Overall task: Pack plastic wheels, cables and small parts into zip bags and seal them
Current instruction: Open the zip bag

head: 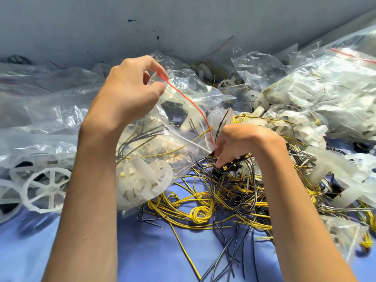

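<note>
Left hand (130, 92): my fingers (156, 86) pinch the top corner of the zip bag (179, 123) at its red strip, mouth held open. Right hand (242, 145): fingers curled down at the bag's lower corner, tips in dark cables; can't tell whether they grip bag or cable. Bag hangs between both hands and holds a white wheel (142, 180) and some wires. Yellow cables (195, 212) piled on the blue surface (30, 253) just below. Filled bags (335, 84) far right.

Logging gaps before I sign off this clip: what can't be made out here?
Head view:
- right hand: its grip sinks into the cable tangle, hold unclear.
- zip bag held by left hand: contents smeared by creased plastic.
- wheel at left edge: cut off by the frame.
</note>
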